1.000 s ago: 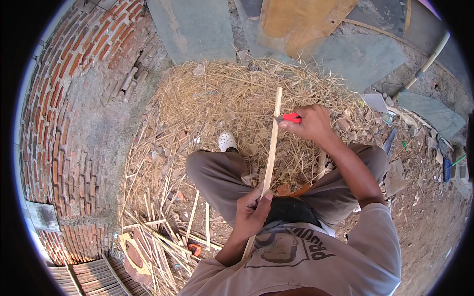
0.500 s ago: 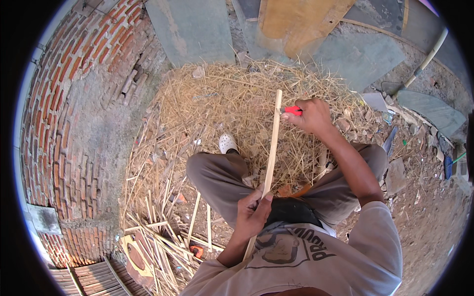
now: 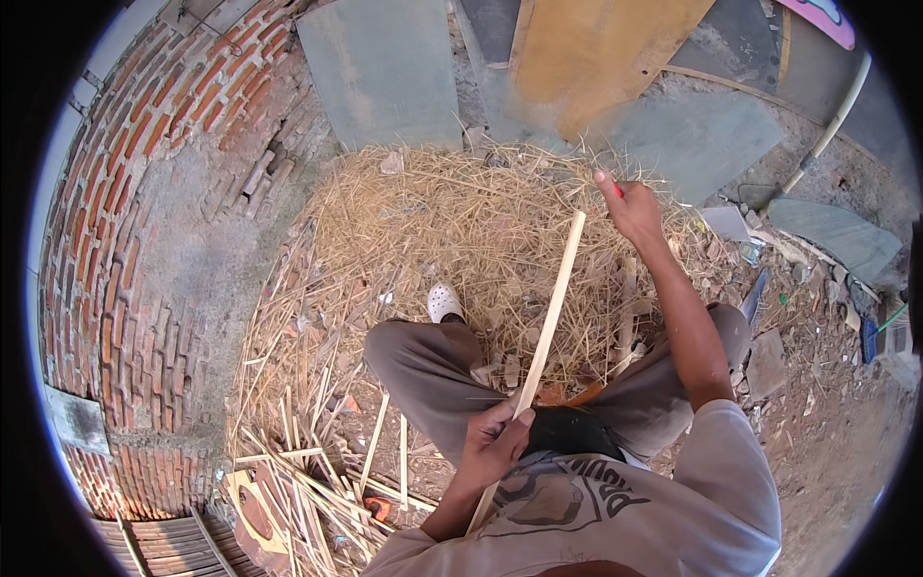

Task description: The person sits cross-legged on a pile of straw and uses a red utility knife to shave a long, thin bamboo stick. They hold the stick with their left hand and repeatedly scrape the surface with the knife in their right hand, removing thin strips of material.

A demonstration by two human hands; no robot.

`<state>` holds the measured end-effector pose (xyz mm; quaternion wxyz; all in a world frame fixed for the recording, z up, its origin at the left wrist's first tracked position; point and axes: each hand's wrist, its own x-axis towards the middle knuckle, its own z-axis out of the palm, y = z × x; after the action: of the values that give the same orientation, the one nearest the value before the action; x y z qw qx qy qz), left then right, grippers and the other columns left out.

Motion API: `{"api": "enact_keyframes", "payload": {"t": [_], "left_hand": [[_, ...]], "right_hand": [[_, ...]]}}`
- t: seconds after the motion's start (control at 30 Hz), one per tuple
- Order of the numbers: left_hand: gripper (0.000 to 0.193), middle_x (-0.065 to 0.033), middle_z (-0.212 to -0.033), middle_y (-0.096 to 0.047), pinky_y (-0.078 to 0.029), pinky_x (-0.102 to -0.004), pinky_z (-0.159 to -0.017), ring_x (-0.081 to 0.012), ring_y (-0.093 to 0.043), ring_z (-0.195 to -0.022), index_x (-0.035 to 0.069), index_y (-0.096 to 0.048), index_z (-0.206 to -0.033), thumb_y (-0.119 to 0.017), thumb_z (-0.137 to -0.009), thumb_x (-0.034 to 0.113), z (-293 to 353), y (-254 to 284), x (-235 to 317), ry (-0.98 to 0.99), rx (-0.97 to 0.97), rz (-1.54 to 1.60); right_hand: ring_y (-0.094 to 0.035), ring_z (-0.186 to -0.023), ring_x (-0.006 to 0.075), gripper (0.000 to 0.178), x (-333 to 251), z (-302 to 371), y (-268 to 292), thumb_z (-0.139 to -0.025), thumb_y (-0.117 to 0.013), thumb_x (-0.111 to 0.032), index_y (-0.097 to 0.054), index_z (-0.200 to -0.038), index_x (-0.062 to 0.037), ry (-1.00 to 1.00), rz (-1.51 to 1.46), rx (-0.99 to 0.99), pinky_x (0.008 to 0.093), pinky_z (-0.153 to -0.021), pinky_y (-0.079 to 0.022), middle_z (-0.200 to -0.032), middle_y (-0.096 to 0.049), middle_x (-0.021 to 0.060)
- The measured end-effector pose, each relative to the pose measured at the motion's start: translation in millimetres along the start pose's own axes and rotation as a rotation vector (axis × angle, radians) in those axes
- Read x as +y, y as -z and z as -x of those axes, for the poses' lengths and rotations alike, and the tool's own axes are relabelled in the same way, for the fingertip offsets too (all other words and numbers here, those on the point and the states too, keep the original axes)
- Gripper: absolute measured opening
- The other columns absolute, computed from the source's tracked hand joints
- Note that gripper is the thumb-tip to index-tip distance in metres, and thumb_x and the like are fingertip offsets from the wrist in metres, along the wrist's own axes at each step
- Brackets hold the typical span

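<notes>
The left hand (image 3: 493, 446) grips a pale strip (image 3: 552, 325) — the right hand (image 3: 635, 209), closed around a red tool (image 3: 618, 190), is right of the strip's far end, over straw-like shavings (image 3: 423, 226).

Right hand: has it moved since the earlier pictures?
Yes: the right hand has moved up the picture, closer to the grey-green board beyond the straw.

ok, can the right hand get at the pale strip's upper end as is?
Likely yes: the right hand is close to that end of the pale strip, nothing visible between. The left hand grips lower down, though a red tool partly occupies the right.
</notes>
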<state>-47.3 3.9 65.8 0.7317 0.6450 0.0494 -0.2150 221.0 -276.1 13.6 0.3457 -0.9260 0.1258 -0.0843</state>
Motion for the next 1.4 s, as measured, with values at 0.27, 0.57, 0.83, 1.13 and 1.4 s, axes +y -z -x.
{"api": "enact_keyframes", "payload": {"t": [0.27, 0.57, 0.83, 1.13, 1.4], "left_hand": [[0.039, 0.0033, -0.053, -0.043, -0.029, -0.0192, -0.041, -0.0027, -0.037, -0.043, 0.006, -0.049, -0.137, -0.052, -0.098, 0.010, -12, 5, 3, -0.064, 0.017, 0.020], [0.039, 0.0079, -0.058, -0.041, -0.026, -0.0183, -0.044, -0.0004, -0.034, -0.049, 0.003, -0.050, -0.136, -0.053, -0.098, 0.008, -2, -10, 9, -0.094, 0.024, -0.068], [0.039, 0.0091, -0.062, -0.042, -0.024, -0.0176, -0.046, 0.0010, -0.033, -0.053, 0.001, -0.050, -0.135, -0.054, -0.097, 0.006, -5, -10, 10, -0.046, 0.046, -0.088], [0.034, 0.0057, -0.053, -0.041, -0.028, -0.0191, -0.042, -0.0020, -0.034, -0.043, 0.000, -0.054, -0.131, -0.050, -0.098, 0.009, 10, 23, 4, -0.037, 0.111, 0.125], [0.038, 0.0046, -0.052, -0.041, -0.028, -0.0191, -0.041, -0.0026, -0.034, -0.042, 0.001, -0.049, -0.135, -0.050, -0.098, 0.010, -9, 18, -3, -0.051, 0.015, 0.121]], "right_hand": [[-0.054, -0.049, 0.0293, 0.066, -18, 66, 18, -0.083, -0.055, -0.066, -0.063, -0.063, -0.0033, 0.422, -0.205, -0.127, 0.0409, -0.053, -0.045, -0.050, -0.050, 0.0124], [-0.059, -0.049, 0.0312, 0.068, -22, 72, 12, -0.076, -0.056, -0.074, -0.068, -0.063, -0.0075, 0.458, -0.028, -0.096, 0.0417, -0.051, -0.047, -0.047, -0.054, 0.0114], [-0.059, -0.050, 0.0319, 0.073, -10, 60, -9, -0.075, -0.052, -0.078, -0.069, -0.066, -0.0080, 0.516, 0.140, -0.047, 0.0421, -0.051, -0.048, -0.050, -0.056, 0.0132], [-0.065, -0.064, 0.0337, 0.085, 15, 1, 5, -0.083, -0.032, -0.080, -0.067, -0.067, -0.0044, -0.004, 0.106, 0.007, 0.0423, -0.066, -0.051, -0.062, -0.062, 0.0168], [-0.053, -0.050, 0.0286, 0.067, -16, 59, 19, -0.084, -0.052, -0.067, -0.061, -0.062, -0.0036, 0.393, -0.236, -0.054, 0.0408, -0.053, -0.043, -0.049, -0.048, 0.0108]]}}
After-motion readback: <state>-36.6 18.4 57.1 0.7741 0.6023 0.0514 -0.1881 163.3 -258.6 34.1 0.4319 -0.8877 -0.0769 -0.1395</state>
